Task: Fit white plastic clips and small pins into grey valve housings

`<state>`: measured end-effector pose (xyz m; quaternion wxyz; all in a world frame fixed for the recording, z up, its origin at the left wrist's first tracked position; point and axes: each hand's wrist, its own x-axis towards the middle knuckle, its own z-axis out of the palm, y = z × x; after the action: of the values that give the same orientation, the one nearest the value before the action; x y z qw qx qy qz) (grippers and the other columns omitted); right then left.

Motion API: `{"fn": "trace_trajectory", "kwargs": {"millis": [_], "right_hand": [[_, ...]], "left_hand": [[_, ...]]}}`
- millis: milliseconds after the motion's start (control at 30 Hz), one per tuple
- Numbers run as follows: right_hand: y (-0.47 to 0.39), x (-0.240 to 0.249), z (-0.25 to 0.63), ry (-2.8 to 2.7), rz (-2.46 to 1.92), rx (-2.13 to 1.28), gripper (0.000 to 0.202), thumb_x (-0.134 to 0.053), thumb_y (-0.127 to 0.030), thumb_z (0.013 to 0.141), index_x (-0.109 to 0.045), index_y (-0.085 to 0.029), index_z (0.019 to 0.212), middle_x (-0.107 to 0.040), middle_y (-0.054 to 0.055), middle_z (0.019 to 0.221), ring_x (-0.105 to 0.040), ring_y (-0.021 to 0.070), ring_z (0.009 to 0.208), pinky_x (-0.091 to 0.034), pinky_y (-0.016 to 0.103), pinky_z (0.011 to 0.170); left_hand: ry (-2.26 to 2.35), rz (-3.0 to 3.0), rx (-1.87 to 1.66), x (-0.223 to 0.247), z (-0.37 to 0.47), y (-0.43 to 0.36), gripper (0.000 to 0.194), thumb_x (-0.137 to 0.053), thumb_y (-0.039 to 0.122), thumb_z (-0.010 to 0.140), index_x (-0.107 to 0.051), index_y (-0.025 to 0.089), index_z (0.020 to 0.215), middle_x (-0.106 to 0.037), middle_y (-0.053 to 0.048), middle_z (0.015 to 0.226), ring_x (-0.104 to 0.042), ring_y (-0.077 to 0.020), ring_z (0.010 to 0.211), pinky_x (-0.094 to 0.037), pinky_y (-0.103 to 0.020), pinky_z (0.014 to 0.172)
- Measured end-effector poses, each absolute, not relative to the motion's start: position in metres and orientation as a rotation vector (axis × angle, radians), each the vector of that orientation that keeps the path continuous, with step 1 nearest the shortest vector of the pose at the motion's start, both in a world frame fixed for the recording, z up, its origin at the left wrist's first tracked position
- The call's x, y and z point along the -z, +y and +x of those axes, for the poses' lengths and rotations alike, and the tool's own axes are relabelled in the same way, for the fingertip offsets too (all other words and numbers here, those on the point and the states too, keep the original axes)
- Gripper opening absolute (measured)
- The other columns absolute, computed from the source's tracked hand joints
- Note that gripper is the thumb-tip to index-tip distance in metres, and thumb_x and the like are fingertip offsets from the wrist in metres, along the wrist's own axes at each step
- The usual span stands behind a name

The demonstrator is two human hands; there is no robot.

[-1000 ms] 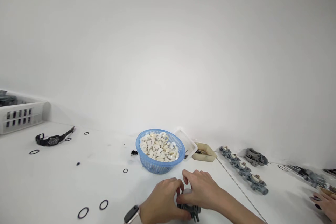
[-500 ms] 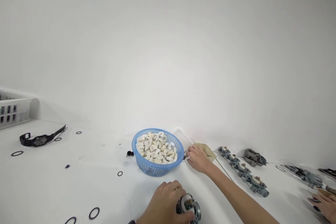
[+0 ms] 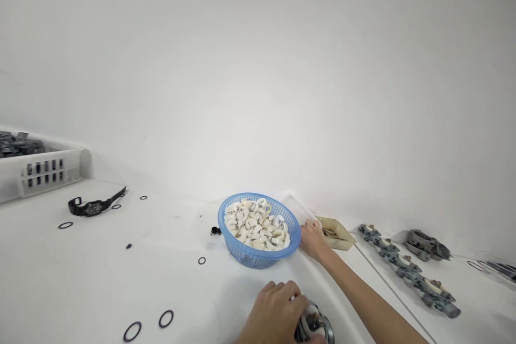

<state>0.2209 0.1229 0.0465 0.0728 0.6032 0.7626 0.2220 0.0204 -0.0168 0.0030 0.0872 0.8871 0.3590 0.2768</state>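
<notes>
My left hand (image 3: 278, 313) is closed around a grey metal carburetor (image 3: 315, 324) at the bottom of the view, its open side up with a white ring-shaped piece inside. Against the right side of a blue plastic basket (image 3: 258, 264), my right hand (image 3: 313, 241) reaches down, its fingertips hidden by the rim and by the hand itself. White C-shaped plastic floats (image 3: 258, 224) with small metal bits fill that basket. Just beyond the right hand are a clear-white tray (image 3: 296, 205) and a beige tray (image 3: 342, 241) with small parts in it.
A row of several carburetors (image 3: 407, 267) lies on the right, beside a darker metal part (image 3: 426, 244). On the left are a black wristwatch (image 3: 94, 208), several black rubber rings (image 3: 166, 319) and a white crate (image 3: 52, 172) of grey parts. A wall rises behind.
The view has swung left, so things sit farther right. My right hand has moved from the beige tray's edge closer against the basket. My left hand still grips the carburetor.
</notes>
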Motion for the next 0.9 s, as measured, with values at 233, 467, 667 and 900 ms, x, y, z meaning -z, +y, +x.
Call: {"fn": "trace_trajectory", "kwargs": {"millis": [233, 467, 667, 900], "right_hand": [[0.132, -0.052, 0.211, 2.23, 1.872, -0.585, 0.023, -0.065, -0.036, 0.101, -0.068, -0.016, 0.111, -0.068, 0.007, 0.117, -0.065, 0.0227, 0.109, -0.054, 0.046, 0.099], [0.133, -0.055, 0.21, 2.25, 1.908, -0.57, 0.023, -0.064, -0.037, 0.101, -0.068, -0.017, 0.112, -0.068, 0.008, 0.117, -0.066, 0.0216, 0.105, -0.054, 0.044, 0.096], [0.127, -0.055, 0.221, 2.331, 1.895, -0.595, 0.024, -0.065, -0.037, 0.1, -0.068, -0.016, 0.112, -0.068, 0.007, 0.118, -0.064, 0.024, 0.112, -0.052, 0.048, 0.1], [0.121, -0.059, 0.226, 2.453, 1.933, -0.547, 0.023, -0.064, -0.037, 0.101, -0.068, -0.016, 0.11, -0.068, 0.007, 0.118, -0.062, 0.0246, 0.114, -0.048, 0.05, 0.104]], "left_hand": [[1.046, 2.576, -0.827, -0.01, 0.018, -0.022, 0.04, -0.082, 0.053, 0.074, -0.07, 0.024, 0.098, -0.072, -0.002, 0.104, -0.07, -0.0266, 0.089, -0.053, -0.038, 0.085], [1.054, 2.468, -0.739, -0.02, 0.018, -0.025, 0.033, -0.081, 0.039, 0.075, -0.069, 0.024, 0.102, -0.072, -0.003, 0.106, -0.069, -0.028, 0.096, -0.052, -0.038, 0.087], [0.998, 2.294, -0.787, -0.029, 0.015, -0.03, 0.036, -0.08, 0.029, 0.073, -0.07, 0.027, 0.108, -0.07, -0.002, 0.11, -0.068, -0.0256, 0.097, -0.05, -0.034, 0.087], [1.017, 2.204, -0.806, -0.036, 0.013, -0.033, 0.032, -0.077, 0.025, 0.07, -0.068, 0.024, 0.1, -0.068, -0.001, 0.104, -0.066, -0.0239, 0.095, -0.048, -0.03, 0.081]]}}
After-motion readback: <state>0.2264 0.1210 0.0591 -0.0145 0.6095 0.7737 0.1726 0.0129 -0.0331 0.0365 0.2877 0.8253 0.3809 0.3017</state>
